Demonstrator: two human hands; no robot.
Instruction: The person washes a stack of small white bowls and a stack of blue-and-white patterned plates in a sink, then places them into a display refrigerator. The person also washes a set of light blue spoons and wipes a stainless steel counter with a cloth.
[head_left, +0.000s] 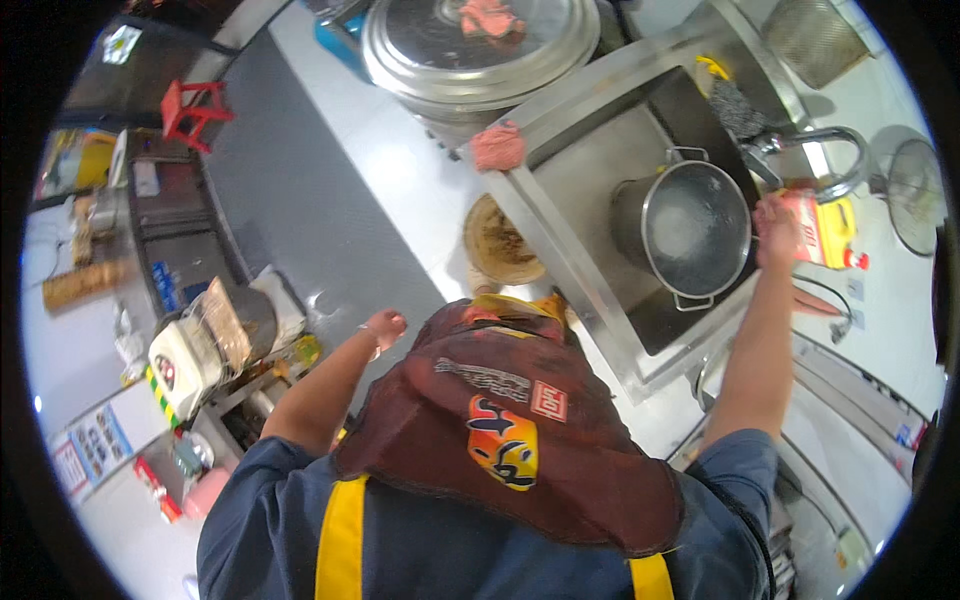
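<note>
My right hand (776, 225) reaches over the far side of the stainless steel sink (585, 255), between a tall metal pot (697, 232) and a yellow detergent bottle (836, 229) with a red cap. Its fingers are partly hidden, so whether it grips the pot or the bottle cannot be made out. The two-handled pot stands tilted inside the basin, with cloudy liquid at its bottom. A chrome faucet (844, 139) curves above the bottle. My left hand (386, 328) hangs over the floor at my side, fingers curled, nothing visible in it.
A large lidded steel pot (480, 67) stands beyond the sink. A pink cloth (499, 146) lies on the sink's corner. Below is a round, stained yellowish container (499, 240). A red stool (195, 112) and a cream-coloured machine (184, 367) are to the left.
</note>
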